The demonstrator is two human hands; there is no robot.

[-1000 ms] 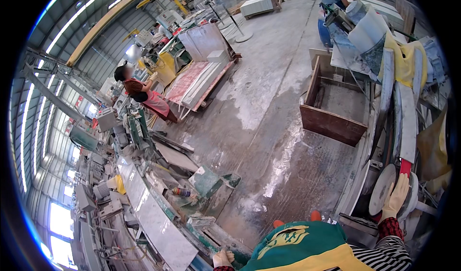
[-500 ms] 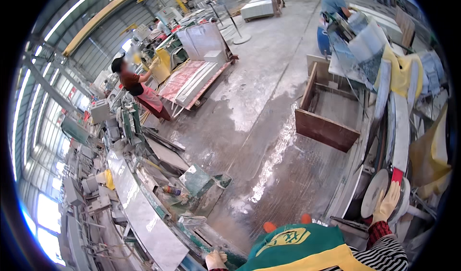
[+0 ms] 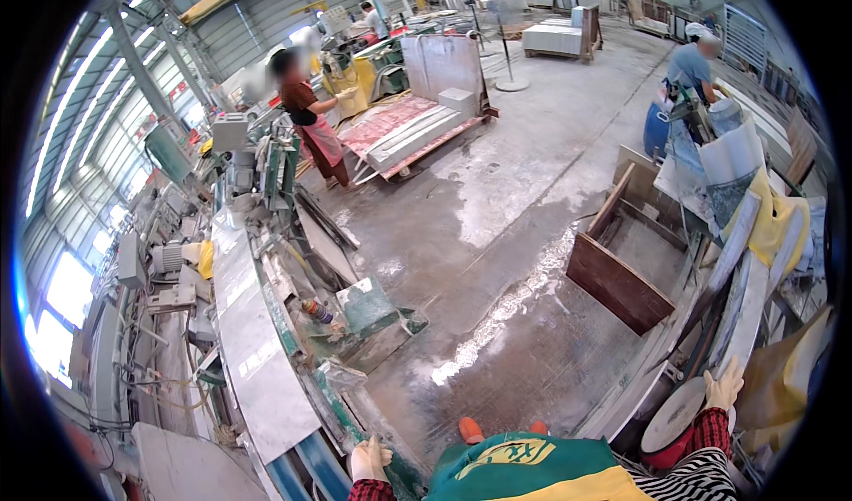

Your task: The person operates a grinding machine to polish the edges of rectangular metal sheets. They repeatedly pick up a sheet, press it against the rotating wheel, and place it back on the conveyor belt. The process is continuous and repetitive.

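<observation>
In a pale glove, my left hand point(image 3: 368, 459) is at the lower edge of the view, by the green machine frame point(image 3: 351, 421). Its fingers are curled; whether they grip anything is hidden. My right hand point(image 3: 725, 386), gloved too, lies on or just above the end of a long grey rail point(image 3: 738, 310), fingers stretched and apart. Just below it is a round pale wheel point(image 3: 673, 417) with a red lower rim. A green and yellow apron point(image 3: 515, 467) covers my front, above orange shoes point(image 3: 470, 429).
A long grey stone slab point(image 3: 266, 359) runs along the machine at left. A brown wooden box point(image 3: 617, 284) stands on the wet floor at right. One person point(image 3: 311, 115) stands by a red cart point(image 3: 390, 126); another point(image 3: 690, 64) bends beside a blue barrel point(image 3: 657, 128).
My right hand has moved off the wheel and up beside the rail; the red patch under its fingers no longer shows. My view has shifted, and the left hand stays by the green frame.
</observation>
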